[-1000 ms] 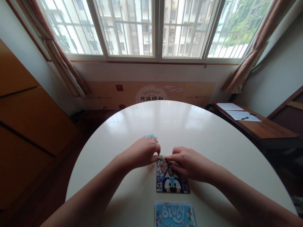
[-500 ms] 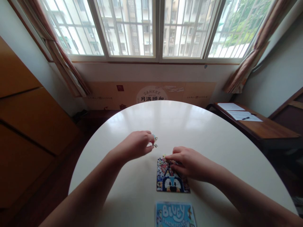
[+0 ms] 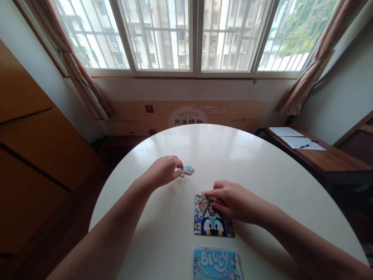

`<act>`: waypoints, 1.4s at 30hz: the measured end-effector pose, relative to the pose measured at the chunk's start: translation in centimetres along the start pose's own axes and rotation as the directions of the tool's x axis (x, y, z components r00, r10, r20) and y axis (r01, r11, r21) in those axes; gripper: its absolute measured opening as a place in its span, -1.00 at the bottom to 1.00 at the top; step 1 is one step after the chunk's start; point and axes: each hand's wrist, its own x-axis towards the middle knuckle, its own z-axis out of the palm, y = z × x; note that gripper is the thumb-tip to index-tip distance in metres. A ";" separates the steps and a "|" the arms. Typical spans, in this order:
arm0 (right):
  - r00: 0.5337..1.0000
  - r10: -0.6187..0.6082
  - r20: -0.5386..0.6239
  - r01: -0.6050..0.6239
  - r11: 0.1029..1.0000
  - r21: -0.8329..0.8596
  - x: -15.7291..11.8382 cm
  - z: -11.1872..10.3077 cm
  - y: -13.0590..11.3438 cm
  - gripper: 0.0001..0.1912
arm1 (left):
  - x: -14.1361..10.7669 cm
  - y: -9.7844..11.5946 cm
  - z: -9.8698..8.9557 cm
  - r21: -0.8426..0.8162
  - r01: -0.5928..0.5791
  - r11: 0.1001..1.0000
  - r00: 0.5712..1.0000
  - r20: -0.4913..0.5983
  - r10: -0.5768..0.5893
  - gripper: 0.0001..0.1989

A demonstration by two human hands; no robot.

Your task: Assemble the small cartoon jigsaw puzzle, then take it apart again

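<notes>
While daylight falls through the barred window [image 3: 161, 37], you work both bare hands over a glossy, round white table [image 3: 247, 151]. Your left hand [image 3: 166, 170] curls thumb and fingers together at the left edge of a small heap of pale-blue and multicoloured puzzle pieces [image 3: 189, 170]; whether the fingertips pinch one cannot be told. Your right hand [image 3: 231, 197] lies partly spread, forefinger stretched to a small yellowish piece [image 3: 203, 192] at the far edge of a multicoloured, four-cornered picture puzzle [image 3: 214, 226], its thumb lower on the picture. The puzzle lies flat in front of you, its blue dog's face upright to you, ears pointing toward the window; its long axis appears to run away from you. Nearest you, just beyond the puzzle's near edge, lies a light-blue printed "BLUEY" sheet [image 3: 217, 262], lettering upright.
</notes>
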 end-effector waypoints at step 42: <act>0.999 0.032 0.001 -0.032 0.999 -0.010 -0.4 -0.8 -0.2 -0.82 | -0.9 7.2 1.6 -0.112 -0.157 0.981 0.970 0.171 0.174 -0.88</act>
